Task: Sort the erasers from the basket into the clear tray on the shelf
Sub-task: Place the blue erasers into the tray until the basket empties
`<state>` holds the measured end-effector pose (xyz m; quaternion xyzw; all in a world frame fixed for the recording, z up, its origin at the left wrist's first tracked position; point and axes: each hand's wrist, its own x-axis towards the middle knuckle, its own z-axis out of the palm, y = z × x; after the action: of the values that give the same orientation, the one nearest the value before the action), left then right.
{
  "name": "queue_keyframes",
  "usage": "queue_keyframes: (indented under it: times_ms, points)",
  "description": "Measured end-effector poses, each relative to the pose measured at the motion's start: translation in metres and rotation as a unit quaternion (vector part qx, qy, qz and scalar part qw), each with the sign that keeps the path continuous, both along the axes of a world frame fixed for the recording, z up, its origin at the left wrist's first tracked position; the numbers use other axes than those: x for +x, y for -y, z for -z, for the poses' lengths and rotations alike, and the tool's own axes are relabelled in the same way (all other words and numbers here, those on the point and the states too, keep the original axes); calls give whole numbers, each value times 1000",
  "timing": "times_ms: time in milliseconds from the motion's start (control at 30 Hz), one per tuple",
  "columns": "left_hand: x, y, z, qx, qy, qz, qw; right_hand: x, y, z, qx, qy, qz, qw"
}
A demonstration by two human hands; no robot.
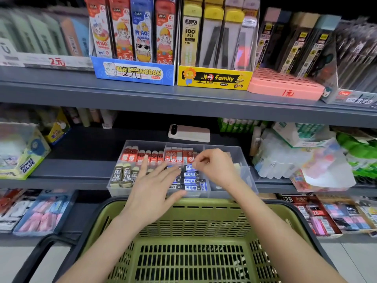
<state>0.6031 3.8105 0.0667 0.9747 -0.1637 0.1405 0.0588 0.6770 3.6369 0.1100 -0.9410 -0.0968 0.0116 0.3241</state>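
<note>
left grip (155,180): fingers spread, flat | right grip (212,166): fingers curled, pinching blue eraser (190,168)

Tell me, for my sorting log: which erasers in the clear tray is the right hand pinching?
A blue-and-white eraser in the front middle compartment, pinched by the right hand; red erasers sit behind, beige 2B erasers to the left.

Clear tray (222,149) of sleeved erasers (126,176) in rows; green basket (193,221) just below
</note>
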Motion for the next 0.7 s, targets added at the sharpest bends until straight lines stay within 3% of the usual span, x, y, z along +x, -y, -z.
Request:
queue_keyframes:
  times_ms: [433,700]
  points:
    - [2,0,6,8,30,4,1000,-10,-4,19,-63,98,52,992]
    - [0,1,2,19,-12,-3,1000,-12,-4,20,-88,108,60,988]
